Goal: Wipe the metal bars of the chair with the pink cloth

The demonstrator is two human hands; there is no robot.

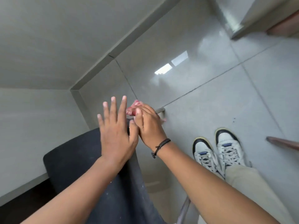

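Note:
A black chair seat [77,160] fills the lower left, seen from above. My right hand [149,125] is closed on the bunched pink cloth [134,107], pressing it at the chair's far corner where a short piece of metal bar [161,110] pokes out to the right. My left hand [115,128] hovers flat over the seat's far edge with fingers spread, thumb touching my right hand, holding nothing. Another metal bar [184,209] of the chair runs down near the bottom edge, below my right forearm. The frame under the seat is hidden.
Glossy grey floor tiles [210,78] spread to the right. My two white and black sneakers [216,151] stand right of the chair. Grey walls meet in a corner [76,92] behind the chair. A brown wooden edge [284,143] juts in at right; furniture [258,16] stands top right.

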